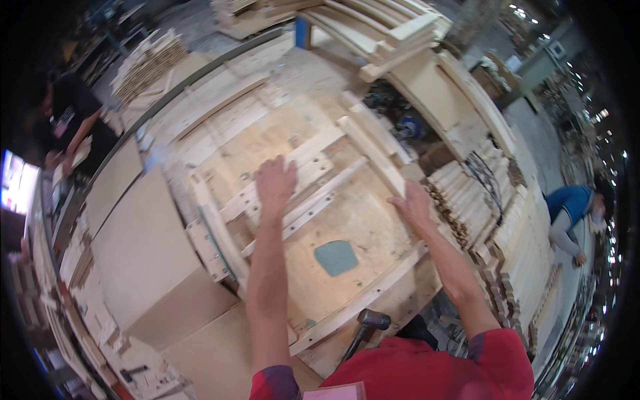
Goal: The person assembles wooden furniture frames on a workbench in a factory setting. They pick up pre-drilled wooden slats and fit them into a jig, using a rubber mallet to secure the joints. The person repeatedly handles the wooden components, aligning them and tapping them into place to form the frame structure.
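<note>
A pale wooden frame lies on the plywood bench top in front of me, with side rails and several cross slats. My left hand [275,183] lies across the far wooden slat [319,143], fingers spread over it. My right hand [415,205] is closed around the right side rail [377,155], thumb on the inner side; its other fingers are partly hidden. Between the hands runs a narrower slat [310,217] with dark holes. The near rail [363,297] crosses close to my body. A hammer [373,320] with a dark head lies beside it.
Cardboard sheets [133,247] cover the left side. Stacked wooden strips [467,193] stand at right, below an assembled wooden frame [427,87]. A green patch [336,258] marks the plywood. One person [73,120] works at far left, another [570,207] at far right.
</note>
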Action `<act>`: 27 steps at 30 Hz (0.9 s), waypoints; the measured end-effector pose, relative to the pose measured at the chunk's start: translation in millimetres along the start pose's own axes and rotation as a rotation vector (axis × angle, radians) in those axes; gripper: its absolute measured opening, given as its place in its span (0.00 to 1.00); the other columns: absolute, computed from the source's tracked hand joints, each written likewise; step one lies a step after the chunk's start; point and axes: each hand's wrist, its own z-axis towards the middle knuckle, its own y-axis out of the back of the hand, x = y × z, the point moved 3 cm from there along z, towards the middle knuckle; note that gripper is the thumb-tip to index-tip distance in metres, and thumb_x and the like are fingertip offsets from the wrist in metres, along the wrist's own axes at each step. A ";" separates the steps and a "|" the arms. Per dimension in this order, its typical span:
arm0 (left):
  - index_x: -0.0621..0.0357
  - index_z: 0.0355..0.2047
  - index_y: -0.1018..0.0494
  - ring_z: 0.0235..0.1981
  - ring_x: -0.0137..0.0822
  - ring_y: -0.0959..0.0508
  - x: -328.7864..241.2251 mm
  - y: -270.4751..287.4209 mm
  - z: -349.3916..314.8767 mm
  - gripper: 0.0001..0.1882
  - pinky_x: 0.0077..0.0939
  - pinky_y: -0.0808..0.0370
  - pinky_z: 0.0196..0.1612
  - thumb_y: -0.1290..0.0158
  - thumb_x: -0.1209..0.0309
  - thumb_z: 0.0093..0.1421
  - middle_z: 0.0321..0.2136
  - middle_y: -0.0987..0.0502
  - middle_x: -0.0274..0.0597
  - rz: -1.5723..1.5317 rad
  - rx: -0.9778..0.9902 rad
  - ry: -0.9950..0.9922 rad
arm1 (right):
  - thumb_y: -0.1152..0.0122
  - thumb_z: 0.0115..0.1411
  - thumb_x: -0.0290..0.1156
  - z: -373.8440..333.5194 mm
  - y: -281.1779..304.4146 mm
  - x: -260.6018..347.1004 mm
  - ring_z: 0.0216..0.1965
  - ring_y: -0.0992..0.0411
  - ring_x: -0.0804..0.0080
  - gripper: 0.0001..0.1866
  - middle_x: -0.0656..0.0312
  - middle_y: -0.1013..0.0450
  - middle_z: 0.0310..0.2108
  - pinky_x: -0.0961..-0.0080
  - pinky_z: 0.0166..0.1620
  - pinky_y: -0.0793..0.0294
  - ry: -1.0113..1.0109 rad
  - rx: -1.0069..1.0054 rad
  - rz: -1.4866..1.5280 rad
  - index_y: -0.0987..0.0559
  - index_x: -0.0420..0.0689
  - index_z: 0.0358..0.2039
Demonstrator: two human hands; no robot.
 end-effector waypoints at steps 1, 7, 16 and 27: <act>0.58 0.48 0.24 0.51 0.50 0.25 -1.3 -0.4 -0.1 0.24 0.48 0.33 0.55 0.53 0.50 0.67 0.44 0.21 0.53 -0.007 0.018 0.001 | 0.28 0.51 0.49 -1.4 1.0 -5.2 0.46 0.28 0.44 0.36 0.44 0.26 0.43 0.55 0.49 0.28 -0.016 0.003 -0.008 0.26 0.36 0.52; 0.57 0.52 0.25 0.55 0.47 0.27 -17.8 -6.7 -3.6 0.27 0.55 0.37 0.57 0.50 0.48 0.65 0.51 0.24 0.52 0.020 -0.064 -0.049 | 0.29 0.50 0.57 -2.8 -0.8 -13.5 0.43 0.29 0.44 0.39 0.45 0.29 0.40 0.54 0.46 0.29 -0.063 0.037 -0.005 0.28 0.35 0.48; 0.55 0.44 0.19 0.59 0.40 0.31 -126.8 -44.5 -7.3 0.23 0.66 0.53 0.69 0.43 0.50 0.59 0.50 0.24 0.41 0.082 0.140 -0.470 | 0.27 0.49 0.51 1.9 2.5 -3.4 0.45 0.28 0.45 0.36 0.46 0.28 0.41 0.56 0.47 0.27 -0.023 0.003 -0.037 0.28 0.36 0.47; 0.56 0.35 0.17 0.50 0.36 0.26 -123.0 -54.2 -13.7 0.17 0.67 0.52 0.69 0.42 0.55 0.60 0.38 0.21 0.34 -0.013 0.038 -0.554 | 0.27 0.51 0.47 -3.3 -0.3 -10.2 0.47 0.28 0.45 0.34 0.46 0.28 0.44 0.56 0.48 0.27 -0.084 0.055 0.026 0.28 0.36 0.50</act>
